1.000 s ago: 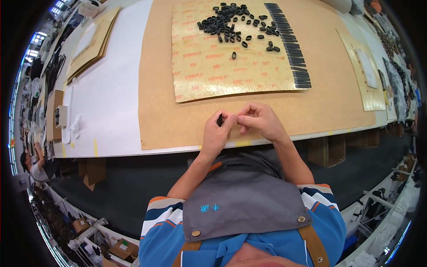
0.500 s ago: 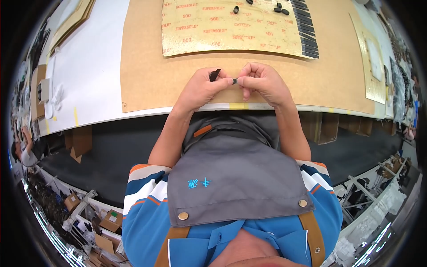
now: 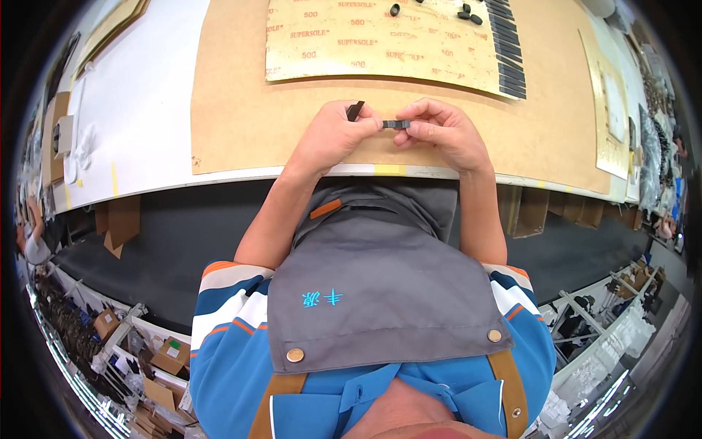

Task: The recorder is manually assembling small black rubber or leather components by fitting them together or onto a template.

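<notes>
1. Black and small, a flat strip piece (image 3: pixel 395 124) sits pinched between the two hands, just above the near edge of the brown board (image 3: pixel 241 124) that covers the table.
2. Her or his right hand (image 3: pixel 442 135) grasps the strip's right end with thumb and fingertips curled in; the strip pokes out leftward from those fingers toward the other hand.
3. At the strip's left end the left hand (image 3: pixel 329 135) meets it, fingers bunched. That hand also grips a second dark piece (image 3: pixel 355 110), which sticks up tilted from between its thumb and forefinger, just above and left of the strip.
4. Both hands hover close together, knuckles near touching, over the board's front margin and near a yellow tape mark (image 3: pixel 387 170) on the table edge.
5. Farther back lies a glossy tan sheet (image 3: pixel 351 44), well apart from the hands. On it a row of black strips (image 3: pixel 508 51) is laid side by side along its right edge, and a few loose black pieces (image 3: pixel 465 14) lie near the top.
6. White tabletop (image 3: pixel 139 110) shows to the left of the board.
7. A grey apron (image 3: pixel 380 278) over a blue striped shirt fills the lower view.
</notes>
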The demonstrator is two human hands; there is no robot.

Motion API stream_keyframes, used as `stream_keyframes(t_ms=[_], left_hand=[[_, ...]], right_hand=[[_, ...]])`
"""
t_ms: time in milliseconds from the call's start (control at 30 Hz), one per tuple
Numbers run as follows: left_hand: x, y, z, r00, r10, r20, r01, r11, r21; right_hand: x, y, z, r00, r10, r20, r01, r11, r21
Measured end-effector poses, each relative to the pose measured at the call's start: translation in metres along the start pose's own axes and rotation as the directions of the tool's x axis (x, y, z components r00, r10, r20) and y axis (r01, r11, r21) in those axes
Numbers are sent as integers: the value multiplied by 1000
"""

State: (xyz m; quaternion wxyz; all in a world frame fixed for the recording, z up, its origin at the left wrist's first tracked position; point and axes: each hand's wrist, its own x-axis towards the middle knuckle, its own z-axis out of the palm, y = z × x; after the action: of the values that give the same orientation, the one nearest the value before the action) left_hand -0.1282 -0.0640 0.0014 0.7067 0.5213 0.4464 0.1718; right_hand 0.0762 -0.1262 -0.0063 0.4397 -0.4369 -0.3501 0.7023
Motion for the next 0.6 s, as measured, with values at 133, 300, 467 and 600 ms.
stream_keyframes(t_ms=[133,300,467,600], left_hand=[[1,-1,1,1000,25,-2,-25,999,33],[2,-2,2,1000,22,9,-22,997,76],[3,-3,3,1000,24,16,-26,995,92],[5,-3,3,1000,19,15,-20,994,111]], right_hand=[[1,-2,1,1000,24,-3,-24,1000,-9],[1,-10,9,995,93,-40,-95,994,-45],[5,-6,10,993,100,-65,-105,991,-78],[7,-2,8,994,92,-53,-96,993,-64]])
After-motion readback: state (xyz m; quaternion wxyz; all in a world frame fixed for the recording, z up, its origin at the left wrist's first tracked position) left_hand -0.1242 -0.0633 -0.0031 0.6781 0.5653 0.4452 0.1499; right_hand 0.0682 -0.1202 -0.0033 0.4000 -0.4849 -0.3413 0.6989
